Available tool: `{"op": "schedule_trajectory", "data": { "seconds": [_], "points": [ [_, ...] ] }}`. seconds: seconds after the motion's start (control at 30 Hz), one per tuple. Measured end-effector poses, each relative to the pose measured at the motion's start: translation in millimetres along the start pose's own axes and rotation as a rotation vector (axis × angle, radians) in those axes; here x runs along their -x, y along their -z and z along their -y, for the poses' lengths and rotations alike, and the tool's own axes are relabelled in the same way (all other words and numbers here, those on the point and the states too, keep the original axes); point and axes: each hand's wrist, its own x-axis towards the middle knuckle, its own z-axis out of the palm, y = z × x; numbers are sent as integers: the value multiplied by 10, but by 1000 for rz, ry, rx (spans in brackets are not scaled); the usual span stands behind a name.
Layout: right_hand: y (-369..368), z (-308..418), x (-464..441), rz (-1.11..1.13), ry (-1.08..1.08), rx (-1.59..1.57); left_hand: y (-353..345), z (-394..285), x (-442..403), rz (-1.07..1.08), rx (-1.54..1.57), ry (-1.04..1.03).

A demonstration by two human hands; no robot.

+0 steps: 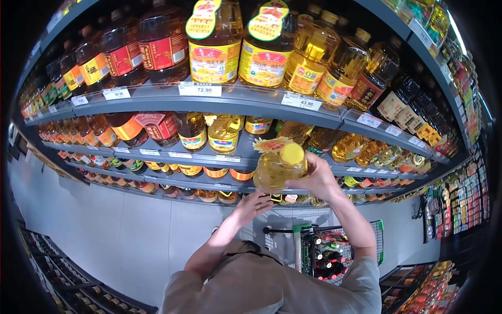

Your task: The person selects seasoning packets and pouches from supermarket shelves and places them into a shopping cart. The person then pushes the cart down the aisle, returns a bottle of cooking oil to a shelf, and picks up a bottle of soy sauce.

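Note:
A large clear bottle of yellow cooking oil [277,170] with a yellow cap is in front of the shelves, tilted so that its cap faces up toward me. A flower-shaped paper tag hangs at its neck. My right hand [318,180] grips the bottle from the right side, fingers partly hidden behind it. Just below the bottle, on the left, is my left hand [252,208] with its fingers stretched out; whether the fingertips touch the bottle I cannot tell. Behind it, similar oil bottles [225,133] stand on the middle shelf.
Shelves [251,102] of oil bottles curve across the view, with price tags [200,89] along their edges. A shopping cart [334,251] holding several bottles stands on the floor at my right. More stocked shelving [63,267] is at the lower left and right.

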Motion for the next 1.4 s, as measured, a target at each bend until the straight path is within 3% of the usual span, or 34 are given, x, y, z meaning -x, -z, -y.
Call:
{"op": "schedule_trajectory", "data": {
  "seconds": [0.07,0.13,0.2,0.33,0.43,0.53,0.67,0.8,0.93,0.97,1.13,1.23,1.33,1.37,1.4],
  "points": [
    [-10,-73,-238,-12,-5,144,-234,-156,24,-17,-3,6],
    [-63,4,-391,-1,-28,44,-326,-324,-127,-19,167,-72],
    [-79,-115,-571,-3,13,-9,-280,-420,-362,-33,294,-146],
    [-165,-337,-846,-8,106,27,-4,-602,-799,70,254,-198],
    [-149,-494,-1063,-18,146,91,66,-636,-910,-6,320,-165],
    [-59,-625,-1245,-28,47,124,77,-667,-963,-59,331,-159],
    [-5,-753,-1427,8,12,-121,140,-638,-996,-56,303,-141],
    [16,-779,-1550,-20,13,-147,158,-612,-1041,-107,282,-132],
    [191,-1106,-1812,-42,-132,77,174,-606,-1108,-132,241,-151],
    [175,-880,-1762,9,-182,101,147,-617,-1114,-143,236,-160],
    [204,-1126,-1930,-71,-103,202,109,-595,-1131,-146,198,-187],
    [143,-898,-1797,-91,-81,224,93,-580,-1127,-156,180,-194],
    [88,-984,-1807,-90,4,201,37,-576,-1122,-176,182,-204],
    [66,-1287,-1934,-146,194,195,17,-583,-1125,-185,185,-207],
    [50,-1225,-1929,-141,163,230,8,-582,-1131,-195,188,-207]
  ]
}}
